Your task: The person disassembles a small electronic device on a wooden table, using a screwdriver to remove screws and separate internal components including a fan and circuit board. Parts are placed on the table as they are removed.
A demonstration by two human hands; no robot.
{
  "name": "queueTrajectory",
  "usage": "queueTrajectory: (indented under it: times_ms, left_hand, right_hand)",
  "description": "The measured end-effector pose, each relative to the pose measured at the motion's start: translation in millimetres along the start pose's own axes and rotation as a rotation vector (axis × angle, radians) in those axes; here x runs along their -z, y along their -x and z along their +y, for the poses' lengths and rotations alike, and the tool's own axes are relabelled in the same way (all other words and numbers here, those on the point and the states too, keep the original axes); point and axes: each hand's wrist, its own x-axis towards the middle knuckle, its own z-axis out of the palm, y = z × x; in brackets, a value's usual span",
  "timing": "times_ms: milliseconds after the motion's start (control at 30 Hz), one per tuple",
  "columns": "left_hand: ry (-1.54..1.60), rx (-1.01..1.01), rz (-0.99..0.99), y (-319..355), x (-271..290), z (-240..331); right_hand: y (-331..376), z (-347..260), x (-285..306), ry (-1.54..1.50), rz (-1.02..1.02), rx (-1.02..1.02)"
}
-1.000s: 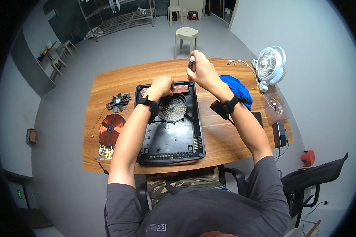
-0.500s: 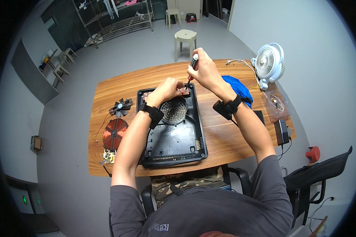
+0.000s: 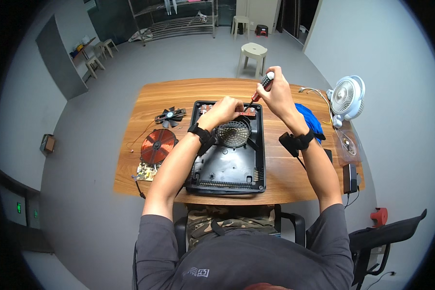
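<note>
A black plastic housing (image 3: 224, 164) with a round vent grille lies open on the wooden table in front of me. Across its far end runs a reddish-brown circuit board (image 3: 249, 115). My left hand (image 3: 225, 110) bends over this board, its fingers curled onto it close to the grille; the fingertips are partly hidden. Gripped in my right hand (image 3: 277, 94) is a screwdriver (image 3: 264, 84) with a red and black handle. It tilts, its shaft pointing down and left toward the board beside my left fingers. The tip's exact contact is too small to make out.
Left of the housing lie a small black fan (image 3: 170, 116), a copper coil (image 3: 158, 146) and a circuit board with components (image 3: 147, 171). To the right are blue cloth (image 3: 308, 121), a white desk fan (image 3: 347, 99), a clear plastic bag (image 3: 348, 147) and a black power adapter (image 3: 350, 179).
The whole view has shifted, so the table and hands appear further right. The screwdriver leans more to the right, and its tip has moved along the board toward my left fingers.
</note>
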Motion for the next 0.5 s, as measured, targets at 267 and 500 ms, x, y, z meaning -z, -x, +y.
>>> queueTrajectory:
  times_ms: [267,500]
  left_hand:
    - [-0.18,0.392,0.041,69,81,-80]
    - [-0.312,0.624,-0.039,126,63,-129]
  right_hand:
    - [4,10,7,0.007,0.014,0.038]
    - [9,22,10,0.149,0.039,0.01]
